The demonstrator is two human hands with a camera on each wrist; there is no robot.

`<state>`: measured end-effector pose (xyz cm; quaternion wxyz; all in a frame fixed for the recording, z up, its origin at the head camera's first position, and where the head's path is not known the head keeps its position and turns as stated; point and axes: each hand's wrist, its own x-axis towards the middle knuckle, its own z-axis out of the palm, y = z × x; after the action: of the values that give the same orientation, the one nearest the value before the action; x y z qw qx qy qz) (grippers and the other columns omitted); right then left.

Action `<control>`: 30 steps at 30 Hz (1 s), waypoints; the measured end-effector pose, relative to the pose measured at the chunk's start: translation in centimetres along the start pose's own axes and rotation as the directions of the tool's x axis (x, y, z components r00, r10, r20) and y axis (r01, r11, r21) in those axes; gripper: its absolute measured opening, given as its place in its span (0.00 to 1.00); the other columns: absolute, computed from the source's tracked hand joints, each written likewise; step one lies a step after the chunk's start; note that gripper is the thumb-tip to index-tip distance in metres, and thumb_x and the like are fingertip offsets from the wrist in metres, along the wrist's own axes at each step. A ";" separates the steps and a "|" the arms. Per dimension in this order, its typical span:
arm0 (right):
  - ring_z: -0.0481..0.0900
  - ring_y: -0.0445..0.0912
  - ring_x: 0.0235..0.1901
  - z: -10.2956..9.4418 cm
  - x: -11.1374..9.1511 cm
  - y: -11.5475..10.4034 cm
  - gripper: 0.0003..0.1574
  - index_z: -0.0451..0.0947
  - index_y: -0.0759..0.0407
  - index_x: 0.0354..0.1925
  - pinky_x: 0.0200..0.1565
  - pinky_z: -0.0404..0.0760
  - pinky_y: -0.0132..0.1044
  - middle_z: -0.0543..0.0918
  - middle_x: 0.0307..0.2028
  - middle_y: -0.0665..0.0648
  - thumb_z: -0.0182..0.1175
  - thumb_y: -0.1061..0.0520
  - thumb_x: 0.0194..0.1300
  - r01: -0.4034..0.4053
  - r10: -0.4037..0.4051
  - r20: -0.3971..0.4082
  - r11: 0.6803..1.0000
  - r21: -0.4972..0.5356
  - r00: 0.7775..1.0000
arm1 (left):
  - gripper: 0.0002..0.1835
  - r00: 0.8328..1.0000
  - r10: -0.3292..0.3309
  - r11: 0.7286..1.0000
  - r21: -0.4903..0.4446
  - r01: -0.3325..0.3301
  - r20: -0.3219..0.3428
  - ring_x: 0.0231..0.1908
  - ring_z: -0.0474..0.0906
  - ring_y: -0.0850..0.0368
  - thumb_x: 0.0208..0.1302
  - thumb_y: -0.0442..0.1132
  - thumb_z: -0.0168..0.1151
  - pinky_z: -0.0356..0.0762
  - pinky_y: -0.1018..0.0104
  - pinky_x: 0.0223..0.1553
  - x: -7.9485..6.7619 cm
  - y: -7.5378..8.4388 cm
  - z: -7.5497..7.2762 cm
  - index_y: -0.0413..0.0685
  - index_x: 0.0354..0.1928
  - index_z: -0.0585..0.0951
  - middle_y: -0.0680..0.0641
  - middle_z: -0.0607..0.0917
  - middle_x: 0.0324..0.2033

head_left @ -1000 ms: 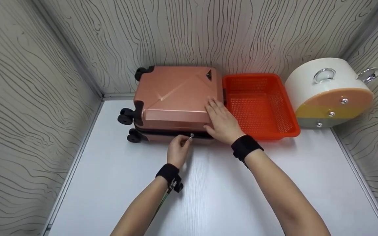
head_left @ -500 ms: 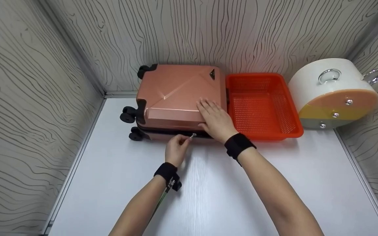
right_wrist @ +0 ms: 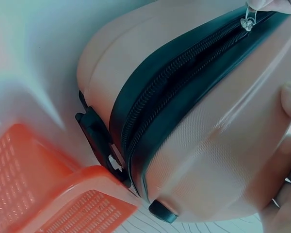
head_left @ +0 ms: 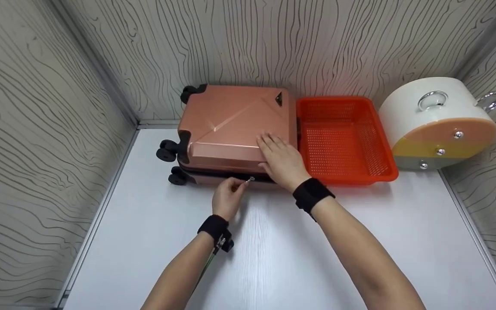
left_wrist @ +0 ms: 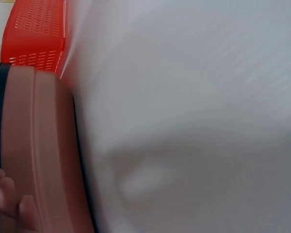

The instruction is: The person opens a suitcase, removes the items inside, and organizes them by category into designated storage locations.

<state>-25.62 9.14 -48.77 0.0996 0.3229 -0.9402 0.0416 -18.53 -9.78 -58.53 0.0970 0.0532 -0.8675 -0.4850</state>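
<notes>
A rose-pink hard-shell suitcase (head_left: pixel 230 112) lies flat against the back wall, its black wheels toward the left. At its front side my left hand (head_left: pixel 226 201) pinches the metal zipper pull (head_left: pixel 251 179) between thumb and finger. Beyond the slider (right_wrist: pixel 248 23) in the right wrist view, the two rows of zipper teeth (right_wrist: pixel 184 56) stand apart along the black band. My right hand (head_left: pixel 283 165) rests on the lid near its front right edge, fingers extended. Only a few left fingertips (left_wrist: pixel 8 196) show at the corner of the left wrist view.
An orange-red perforated plastic basket (head_left: pixel 388 165) stands right beside the suitcase. Farther right is a white rounded box (head_left: pixel 407 103) with orange, yellow and grey-green drawer fronts and silver handles. Patterned panels enclose the white tabletop (head_left: pixel 248 267) at back and sides.
My right hand has slid left along the lid. My left hand has shifted slightly left with the zipper pull. The head view has also shifted a little.
</notes>
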 end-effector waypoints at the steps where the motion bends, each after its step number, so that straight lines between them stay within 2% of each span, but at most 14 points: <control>1: 0.57 0.57 0.76 0.0 0.0 0.0 0.48 0.54 0.62 0.79 0.74 0.57 0.51 0.59 0.77 0.62 0.62 0.46 0.74 -0.002 0.002 -0.002 1.000 0.001 1.000 | 0.06 1.000 0.002 1.000 0.003 -0.002 -0.001 0.33 0.79 0.59 0.69 0.46 0.69 0.78 0.62 0.36 0.0 -0.1 -0.1 0.52 0.38 0.88 0.55 0.85 0.32; 7: 0.57 0.57 0.76 0.2 0.0 0.2 0.48 0.54 0.62 0.80 0.74 0.55 0.50 0.59 0.77 0.62 0.62 0.46 0.74 -0.007 0.007 0.001 1.000 0.009 1.000 | 0.06 0.999 0.003 1.000 0.019 -0.002 -0.032 0.33 0.79 0.59 0.69 0.45 0.69 0.78 0.62 0.36 0.3 -1.2 -1.6 0.51 0.38 0.88 0.55 0.86 0.32; 15: 0.55 0.56 0.77 0.3 0.1 0.0 0.47 0.53 0.62 0.80 0.75 0.54 0.49 0.57 0.78 0.62 0.60 0.46 0.75 -0.014 0.014 0.030 1.000 0.017 0.999 | 0.07 0.994 0.001 0.998 0.059 0.005 -0.105 0.33 0.79 0.56 0.67 0.45 0.71 0.77 0.60 0.37 0.6 -3.1 -4.3 0.49 0.37 0.89 0.52 0.86 0.31; 23: 0.57 0.56 0.76 0.4 0.0 0.0 0.46 0.54 0.61 0.80 0.74 0.55 0.50 0.59 0.77 0.62 0.60 0.46 0.75 -0.024 0.024 0.018 1.000 0.006 1.000 | 0.08 0.992 -0.044 0.995 0.089 0.055 -0.118 0.34 0.78 0.55 0.69 0.46 0.69 0.74 0.60 0.36 0.8 -3.9 -6.3 0.50 0.38 0.88 0.52 0.85 0.32; 30: 0.56 0.56 0.76 0.3 0.1 0.0 0.47 0.54 0.61 0.80 0.75 0.54 0.50 0.59 0.77 0.62 0.60 0.45 0.75 -0.024 0.024 0.021 1.000 0.009 0.999 | 0.08 0.987 -0.068 0.996 0.053 0.076 -0.145 0.35 0.78 0.54 0.69 0.45 0.69 0.74 0.60 0.38 1.1 -4.5 -7.8 0.48 0.38 0.88 0.50 0.85 0.33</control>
<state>-25.71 9.05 -49.06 0.0877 0.3127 -0.9448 0.0437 -17.86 -18.81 -58.30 0.1398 0.1221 -0.8696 -0.4576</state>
